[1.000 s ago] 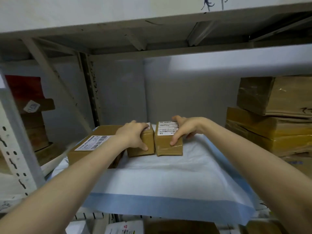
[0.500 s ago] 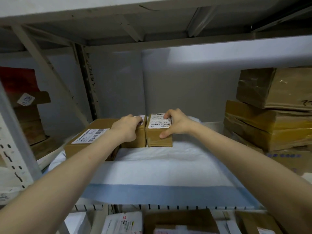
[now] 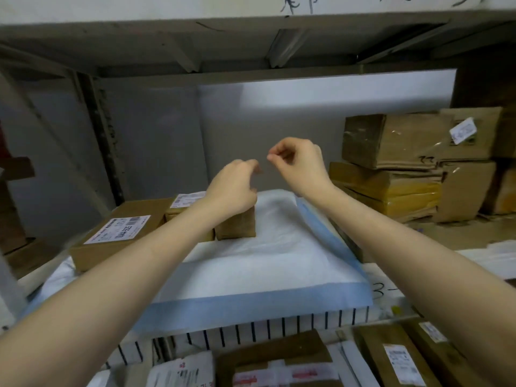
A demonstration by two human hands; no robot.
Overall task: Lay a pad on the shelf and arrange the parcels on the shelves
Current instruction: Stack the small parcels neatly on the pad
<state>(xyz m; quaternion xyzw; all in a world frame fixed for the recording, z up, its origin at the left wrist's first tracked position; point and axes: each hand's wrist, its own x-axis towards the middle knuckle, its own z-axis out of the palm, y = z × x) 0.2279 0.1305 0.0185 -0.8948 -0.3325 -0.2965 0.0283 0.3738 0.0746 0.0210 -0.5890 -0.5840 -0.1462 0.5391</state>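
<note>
A white pad with a blue border [image 3: 268,269] lies on the shelf. Three brown parcels stand on its back left part: a large flat one with a label [image 3: 117,241], a small one behind my left forearm [image 3: 181,208], and a second small one [image 3: 237,226]. My left hand [image 3: 234,188] hovers just above the small parcels, fingers loosely curled, holding nothing. Higher up, above the pad, my right hand [image 3: 298,163] is also loosely curled and empty. Neither hand touches a parcel.
A stack of worn cardboard boxes [image 3: 396,163] fills the shelf's right side. The upper shelf's underside [image 3: 251,43] is close overhead. More labelled parcels [image 3: 279,364] lie on the lower shelf below the perforated shelf edge [image 3: 251,331]. A slanted brace [image 3: 100,135] stands at back left.
Both hands have let go of the two small parcels and lifted up and back from them. The parcels stay side by side on the pad.
</note>
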